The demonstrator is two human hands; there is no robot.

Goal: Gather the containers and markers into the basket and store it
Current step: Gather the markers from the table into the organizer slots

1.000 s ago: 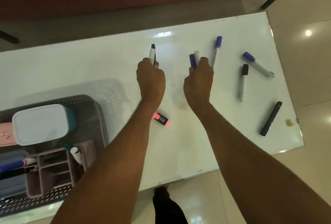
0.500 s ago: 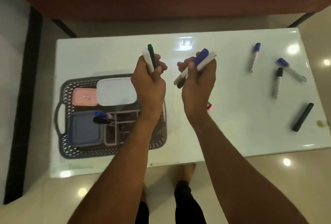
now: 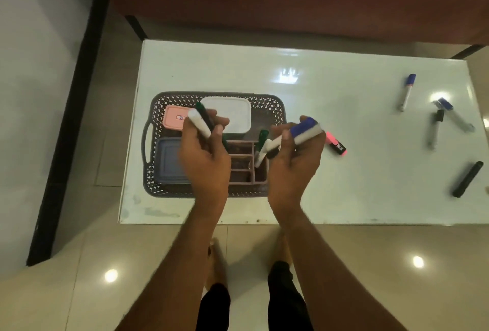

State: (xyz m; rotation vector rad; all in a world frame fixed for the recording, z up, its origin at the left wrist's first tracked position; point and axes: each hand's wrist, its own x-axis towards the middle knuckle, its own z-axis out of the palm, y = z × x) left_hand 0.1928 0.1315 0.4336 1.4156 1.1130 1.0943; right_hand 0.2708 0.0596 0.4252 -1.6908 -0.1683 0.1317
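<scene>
Both hands have swung left since the earlier frame and now hang over the grey basket (image 3: 158, 108), which sits on the left part of the white surface (image 3: 344, 185).

Both forearms reach forward from the bottom of the view, wrists bent, backs of the hands toward the camera. The left hand (image 3: 205, 156) is above the basket's middle; the right hand (image 3: 293, 161) is above the basket's right edge.

Inside the basket lie a pink container (image 3: 173, 117) at the far left, a white container (image 3: 232, 111) beside it and a blue-grey container (image 3: 169, 161) at the near left. A pink divided organizer (image 3: 243, 164) fills the near right part, with a green-capped marker (image 3: 262, 145) standing tilted in it.

On the surface, a pink highlighter (image 3: 336, 144) lies just right of the right hand. Well to the right lie 4 more: a blue-capped marker (image 3: 407, 91), a second blue-capped marker (image 3: 453, 113), a black-capped marker (image 3: 436, 129) and an all-black marker (image 3: 467, 179).

The left fingers are curled round 2 markers, a white-ended marker (image 3: 199, 123) and a dark green marker (image 3: 205, 116), both pointing up and to the left. The right fingers grip a bundle of markers (image 3: 304, 132) lying across the hand; a blue cap and a white barrel show, but motion blur hides the count.
</scene>
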